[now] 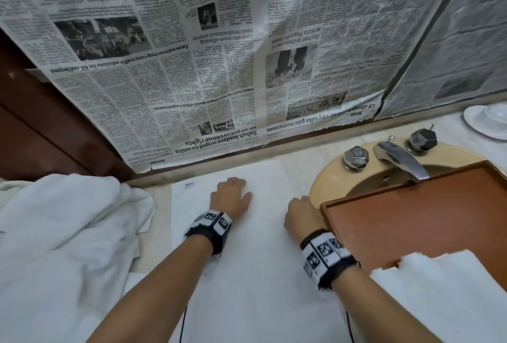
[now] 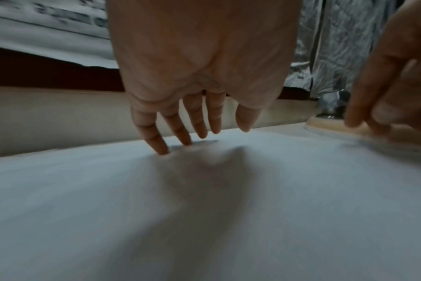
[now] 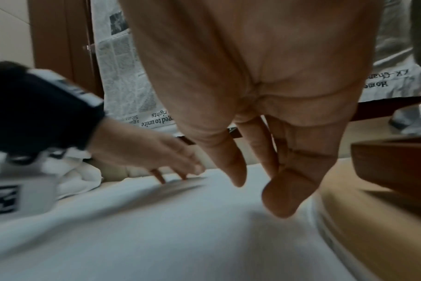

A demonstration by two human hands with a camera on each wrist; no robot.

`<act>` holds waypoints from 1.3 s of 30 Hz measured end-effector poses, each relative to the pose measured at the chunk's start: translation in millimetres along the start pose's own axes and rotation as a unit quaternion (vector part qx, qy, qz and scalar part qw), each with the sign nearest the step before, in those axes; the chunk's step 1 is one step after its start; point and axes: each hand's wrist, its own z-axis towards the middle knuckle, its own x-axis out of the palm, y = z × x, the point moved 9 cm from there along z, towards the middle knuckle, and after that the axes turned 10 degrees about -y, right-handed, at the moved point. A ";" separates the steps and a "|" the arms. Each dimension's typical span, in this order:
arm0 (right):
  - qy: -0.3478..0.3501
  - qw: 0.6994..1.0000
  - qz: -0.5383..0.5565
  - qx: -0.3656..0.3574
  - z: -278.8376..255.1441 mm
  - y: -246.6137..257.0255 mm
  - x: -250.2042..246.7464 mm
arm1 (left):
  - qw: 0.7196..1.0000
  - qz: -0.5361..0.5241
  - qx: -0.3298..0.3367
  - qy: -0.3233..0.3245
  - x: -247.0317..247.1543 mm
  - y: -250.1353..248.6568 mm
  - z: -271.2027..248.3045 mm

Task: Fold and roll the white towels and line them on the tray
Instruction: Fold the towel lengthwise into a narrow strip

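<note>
Head view: I am pressing the left hand [image 1: 231, 200] and right hand [image 1: 300, 215], fingers extended, onto the flat towel [image 1: 247, 274]; the tray [image 1: 428, 222] is holding one white towel [image 1: 439, 287].

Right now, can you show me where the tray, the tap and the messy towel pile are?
tray [image 1: 411, 222], head view, bare brown floor.
tap [image 1: 397, 157], head view, middle of the metal spout.
messy towel pile [image 1: 63, 227], head view, middle of the crumpled cloth.
</note>
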 end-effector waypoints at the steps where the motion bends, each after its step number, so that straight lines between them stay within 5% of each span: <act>1: -0.005 1.000 -0.005 0.012 -8.4 -5.4 -0.4 | 1.000 -0.022 0.018 0.005 3.2 -19.0 7.4; 9: -0.042 0.999 0.009 0.032 -10.6 -31.1 4.9 | 0.996 -0.054 -0.026 0.062 40.5 -104.8 37.2; 14: -0.074 0.995 0.032 0.060 -8.8 -36.7 7.8 | 0.994 -0.053 -0.081 0.054 46.9 -99.1 45.2; 19: -0.081 0.990 0.071 0.087 -6.6 -37.5 6.5 | 0.995 -0.060 -0.066 0.052 47.7 -105.9 40.9; 25: -0.073 0.978 0.176 0.081 -8.4 -38.9 9.2 | 0.974 -0.207 -0.096 0.005 23.5 -89.4 29.6; 30: -0.051 0.964 0.242 0.101 -27.6 -44.9 20.9 | 0.963 -0.225 -0.145 0.019 15.4 -72.1 18.0; 39: -0.084 0.961 0.264 0.020 -83.3 -8.3 -7.4 | 0.898 -0.397 -0.191 -0.018 -28.1 -25.6 -11.2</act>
